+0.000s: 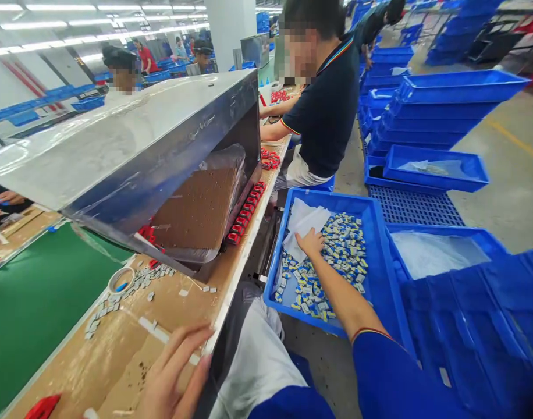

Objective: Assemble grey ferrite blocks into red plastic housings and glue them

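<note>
My left hand (174,372) lies at the near edge of the workbench (118,349), fingers stretched out and apart, holding nothing. To the right, my right hand (311,241) reaches down into a blue plastic tray (275,256). Its thumb and fingers are spread over a crumpled white sheet (305,220) and the edge of a pile of small blue, yellow and grey parts (343,241). The fingertips are partly hidden, but no part shows in its grip.
A metal hood (170,134) covers a brown board (192,209) on the bench. Red parts (247,212) line the edge; small grey pieces (139,282) lie by a tape roll (121,280). A co-worker (323,99) sits ahead. Stacked blue trays (445,116) stand right.
</note>
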`<state>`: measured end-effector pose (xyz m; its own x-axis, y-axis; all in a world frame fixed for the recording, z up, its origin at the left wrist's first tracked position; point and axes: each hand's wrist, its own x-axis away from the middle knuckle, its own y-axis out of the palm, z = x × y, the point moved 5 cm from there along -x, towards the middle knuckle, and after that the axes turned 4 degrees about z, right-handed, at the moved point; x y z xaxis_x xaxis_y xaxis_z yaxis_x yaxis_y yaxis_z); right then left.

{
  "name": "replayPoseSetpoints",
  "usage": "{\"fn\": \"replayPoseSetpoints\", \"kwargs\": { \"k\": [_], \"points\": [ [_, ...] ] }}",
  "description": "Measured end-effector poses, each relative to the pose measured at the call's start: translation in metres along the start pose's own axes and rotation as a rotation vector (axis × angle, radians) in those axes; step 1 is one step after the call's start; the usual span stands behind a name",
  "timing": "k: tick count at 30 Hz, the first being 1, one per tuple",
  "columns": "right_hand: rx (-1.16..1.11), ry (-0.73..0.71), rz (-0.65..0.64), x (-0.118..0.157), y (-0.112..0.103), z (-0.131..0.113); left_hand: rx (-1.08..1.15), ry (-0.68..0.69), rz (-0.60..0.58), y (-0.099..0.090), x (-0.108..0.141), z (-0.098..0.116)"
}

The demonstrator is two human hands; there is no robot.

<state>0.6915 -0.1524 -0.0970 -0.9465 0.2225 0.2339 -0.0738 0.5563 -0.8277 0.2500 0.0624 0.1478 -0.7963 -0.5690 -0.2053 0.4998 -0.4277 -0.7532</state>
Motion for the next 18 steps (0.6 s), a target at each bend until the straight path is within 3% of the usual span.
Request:
{"fn": "replayPoseSetpoints", "kwargs": {
  "k": [1, 3, 5, 8, 12, 16, 18],
  "points": [
    [0.017, -0.017, -0.012, -0.006, 0.009, -0.009, -0.078, 0.105, -0.072, 0.023, -0.028, 0.025],
    [0.058, -0.068, -0.064, -0.015, 0.024, -0.018, -0.336, 0.154, -0.079, 0.063, -0.088, 0.060],
    [0.107, -0.133, -0.131, -0.022, 0.034, -0.015, -0.612, 0.004, -0.073, 0.093, -0.144, 0.073],
    [0.158, -0.221, -0.220, -0.032, 0.040, 0.004, -0.698, -0.172, -0.112, 0.124, -0.202, 0.070],
    [0.123, -0.284, -0.316, -0.053, 0.040, 0.029, -0.696, -0.335, -0.161, 0.133, -0.232, 0.048],
    [-0.032, -0.356, -0.345, -0.073, 0.023, 0.046, -0.707, -0.400, -0.177, 0.119, -0.239, 0.034],
    [-0.162, -0.476, -0.374, -0.075, 0.007, 0.048, -0.697, -0.411, -0.192, 0.114, -0.240, 0.031]
  ]
}}
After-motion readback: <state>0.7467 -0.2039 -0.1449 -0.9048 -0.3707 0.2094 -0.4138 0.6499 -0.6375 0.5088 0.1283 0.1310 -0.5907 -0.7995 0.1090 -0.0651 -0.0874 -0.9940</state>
